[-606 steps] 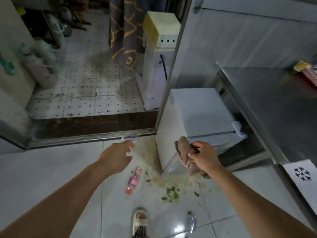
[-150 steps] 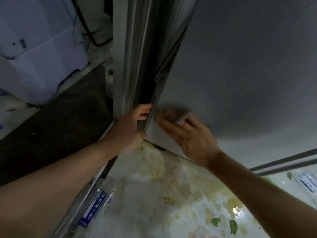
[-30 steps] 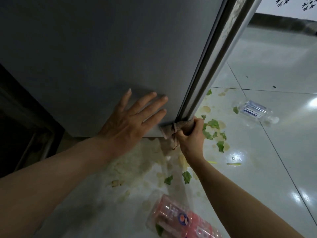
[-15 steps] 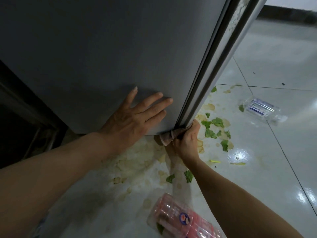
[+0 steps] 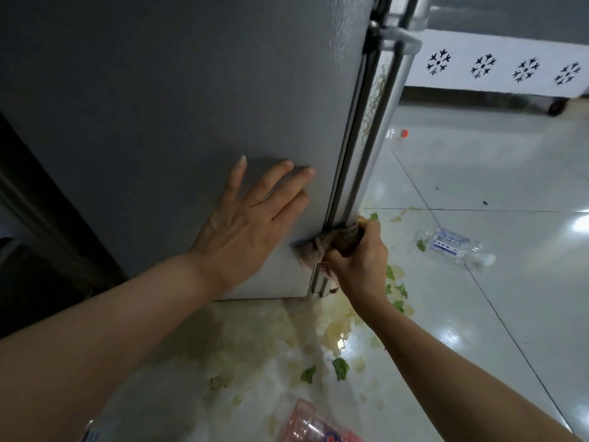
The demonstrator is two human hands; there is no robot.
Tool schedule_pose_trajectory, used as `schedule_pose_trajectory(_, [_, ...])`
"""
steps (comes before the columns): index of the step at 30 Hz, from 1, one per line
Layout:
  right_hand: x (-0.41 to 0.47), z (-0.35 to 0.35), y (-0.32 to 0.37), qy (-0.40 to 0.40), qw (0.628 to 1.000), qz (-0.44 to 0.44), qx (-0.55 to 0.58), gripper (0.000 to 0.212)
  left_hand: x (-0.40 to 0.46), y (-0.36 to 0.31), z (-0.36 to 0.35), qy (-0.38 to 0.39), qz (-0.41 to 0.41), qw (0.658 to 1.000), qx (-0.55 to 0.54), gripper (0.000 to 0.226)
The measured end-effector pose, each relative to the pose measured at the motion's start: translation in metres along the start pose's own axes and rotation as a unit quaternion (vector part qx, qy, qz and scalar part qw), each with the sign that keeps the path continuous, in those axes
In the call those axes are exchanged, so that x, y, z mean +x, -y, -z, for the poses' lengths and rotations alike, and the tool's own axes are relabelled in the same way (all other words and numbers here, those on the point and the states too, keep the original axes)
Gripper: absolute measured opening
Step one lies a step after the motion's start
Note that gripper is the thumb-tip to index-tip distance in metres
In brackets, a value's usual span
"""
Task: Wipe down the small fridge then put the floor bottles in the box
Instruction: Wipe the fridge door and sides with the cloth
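Fridge (image 5: 191,90) side bears the flat left hand (image 5: 251,218); right hand (image 5: 360,260) clenches cloth (image 5: 314,255) at its corner; 2 bottles (image 5: 452,244) on floor.

Pink bottle (image 5: 314,424) — cut off below

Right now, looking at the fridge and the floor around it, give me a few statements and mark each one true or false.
1. The left hand lies flat with straight fingers on the grey side of the fridge. True.
2. The right hand is empty. False: it grips a brownish cloth against the fridge's lower front corner.
3. A clear bottle with a blue and white label lies on its side on the floor tiles. True.
4. The floor below the fridge is clean. False: yellowish spill and green leaf scraps lie there.
5. The pink bottle stands upright beside the clear one. False: it lies at the bottom edge of the view, well apart from it.
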State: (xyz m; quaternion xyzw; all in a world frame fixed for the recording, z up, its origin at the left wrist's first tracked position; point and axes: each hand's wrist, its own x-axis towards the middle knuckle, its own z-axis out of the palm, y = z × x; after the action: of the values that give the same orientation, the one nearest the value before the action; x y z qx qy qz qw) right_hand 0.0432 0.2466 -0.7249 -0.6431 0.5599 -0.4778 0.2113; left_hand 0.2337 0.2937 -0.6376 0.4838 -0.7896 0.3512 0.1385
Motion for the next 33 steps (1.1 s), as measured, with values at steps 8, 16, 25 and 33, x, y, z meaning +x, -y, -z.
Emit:
schedule_pose_trajectory(8, [0.041, 0.044, 0.081, -0.058, 0.998, 0.039, -0.003, 0.045, 0.053, 0.029, 0.063, -0.034, 0.054, 0.998, 0.028, 0.054])
schedule_pose_trajectory(16, [0.079, 0.087, 0.163, -0.111, 0.991, 0.067, 0.014, 0.040, 0.069, 0.052, 0.108, 0.132, 0.053, 0.989, 0.049, 0.068])
schedule_pose_trajectory(25, [0.087, 0.106, 0.199, -0.127, 0.989, 0.078, 0.004, 0.039, 0.104, 0.064, 0.165, -0.023, 0.052, 0.998, 0.007, 0.061])
schedule_pose_trajectory(33, [0.099, 0.116, 0.227, -0.157, 0.984, 0.083, 0.015, 0.036, 0.144, 0.089, 0.198, -0.038, 0.086, 0.995, 0.019, 0.068])
